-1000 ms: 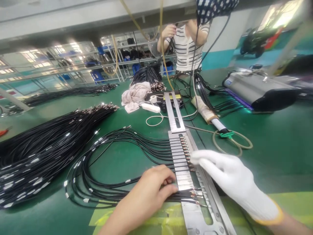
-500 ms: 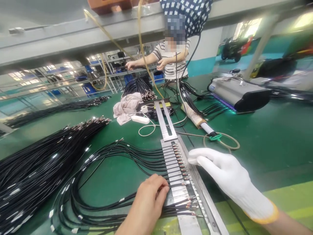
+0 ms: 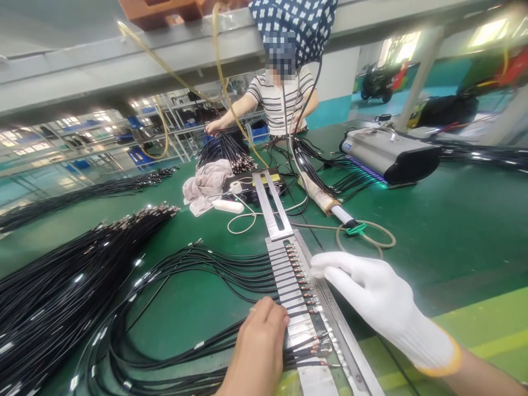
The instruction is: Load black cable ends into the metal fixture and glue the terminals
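My left hand (image 3: 260, 344), bare, has its fingers curled closed around a black cable (image 3: 297, 314) at the left edge of a long metal fixture (image 3: 303, 378). The fingertips are partly hidden. Several black cables (image 3: 231, 263) lie side by side in the fixture's slots, their metal connectors (image 3: 293, 258) along its middle. Nearer to me, more cable ends (image 3: 319, 349) lie loosely across it. My right hand (image 3: 373, 289), in a white knit glove with a yellow cuff, rests its outstretched fingertips by the fixture's right rail. Nothing shows between thumb and fingers.
A big pile of black cables (image 3: 82, 275) covers the left of the green table (image 3: 454, 231). Farther back lie a cloth (image 3: 206, 184), a wrapped tool (image 3: 319, 195) with a looped cord, and a grey machine (image 3: 388, 151) with a purple glow. A co-worker (image 3: 284, 104) stands across the table.
The view has shifted slightly, moving the scene left. My left hand has moved a little up along the fixture. My right hand keeps its pose. The co-worker's arms have moved.
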The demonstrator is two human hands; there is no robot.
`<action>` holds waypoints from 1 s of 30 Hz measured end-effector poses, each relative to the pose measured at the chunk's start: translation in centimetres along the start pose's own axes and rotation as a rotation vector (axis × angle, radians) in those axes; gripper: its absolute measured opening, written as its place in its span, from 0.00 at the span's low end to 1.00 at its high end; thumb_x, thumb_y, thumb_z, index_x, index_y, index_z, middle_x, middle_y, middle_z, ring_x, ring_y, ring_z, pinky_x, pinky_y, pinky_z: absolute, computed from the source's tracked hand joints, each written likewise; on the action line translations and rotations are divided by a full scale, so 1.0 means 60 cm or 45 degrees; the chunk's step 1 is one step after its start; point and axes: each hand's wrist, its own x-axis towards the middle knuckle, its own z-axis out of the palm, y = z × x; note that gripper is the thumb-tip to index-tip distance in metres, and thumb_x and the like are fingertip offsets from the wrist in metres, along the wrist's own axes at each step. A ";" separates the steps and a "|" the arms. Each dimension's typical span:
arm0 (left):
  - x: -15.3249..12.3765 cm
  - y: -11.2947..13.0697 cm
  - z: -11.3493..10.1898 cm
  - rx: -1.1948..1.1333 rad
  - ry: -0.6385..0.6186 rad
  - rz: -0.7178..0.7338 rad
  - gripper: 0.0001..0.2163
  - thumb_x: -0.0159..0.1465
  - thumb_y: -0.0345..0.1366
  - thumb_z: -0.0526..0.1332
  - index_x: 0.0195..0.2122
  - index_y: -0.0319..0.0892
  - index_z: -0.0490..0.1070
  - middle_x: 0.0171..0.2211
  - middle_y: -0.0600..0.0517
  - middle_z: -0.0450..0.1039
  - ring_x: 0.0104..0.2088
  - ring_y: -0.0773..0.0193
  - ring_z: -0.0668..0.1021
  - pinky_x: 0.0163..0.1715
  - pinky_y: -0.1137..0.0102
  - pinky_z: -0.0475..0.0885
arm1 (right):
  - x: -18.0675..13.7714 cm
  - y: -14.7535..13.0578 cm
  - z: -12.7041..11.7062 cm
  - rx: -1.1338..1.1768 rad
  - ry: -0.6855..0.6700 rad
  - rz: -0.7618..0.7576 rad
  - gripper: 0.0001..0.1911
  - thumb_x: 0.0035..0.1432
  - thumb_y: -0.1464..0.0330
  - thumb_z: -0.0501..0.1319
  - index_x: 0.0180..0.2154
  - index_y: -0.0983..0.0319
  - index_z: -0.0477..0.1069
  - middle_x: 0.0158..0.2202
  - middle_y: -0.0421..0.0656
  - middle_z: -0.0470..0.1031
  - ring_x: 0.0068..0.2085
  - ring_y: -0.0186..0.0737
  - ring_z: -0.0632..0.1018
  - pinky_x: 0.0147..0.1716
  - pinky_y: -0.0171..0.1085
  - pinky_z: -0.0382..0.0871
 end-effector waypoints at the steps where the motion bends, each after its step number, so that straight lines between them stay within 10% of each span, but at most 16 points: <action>1: -0.001 0.000 0.000 0.041 -0.006 0.014 0.13 0.73 0.29 0.46 0.39 0.42 0.71 0.37 0.48 0.70 0.37 0.57 0.75 0.40 0.63 0.73 | 0.000 -0.001 0.000 -0.002 0.005 -0.002 0.16 0.63 0.63 0.54 0.38 0.55 0.81 0.37 0.39 0.84 0.38 0.41 0.84 0.41 0.36 0.79; 23: 0.008 0.005 0.000 -0.351 -0.012 -0.123 0.08 0.71 0.30 0.51 0.37 0.43 0.68 0.35 0.51 0.71 0.36 0.61 0.75 0.37 0.68 0.69 | -0.006 0.007 0.001 -0.113 -0.068 -0.111 0.16 0.65 0.66 0.53 0.40 0.54 0.80 0.41 0.35 0.83 0.40 0.38 0.83 0.41 0.33 0.77; 30: 0.008 0.010 0.009 -0.392 0.017 -0.106 0.10 0.70 0.27 0.51 0.36 0.42 0.70 0.35 0.49 0.72 0.36 0.61 0.75 0.38 0.68 0.68 | -0.035 0.015 0.013 -0.428 -0.286 -0.512 0.18 0.64 0.72 0.50 0.41 0.54 0.79 0.43 0.40 0.82 0.39 0.40 0.82 0.35 0.35 0.76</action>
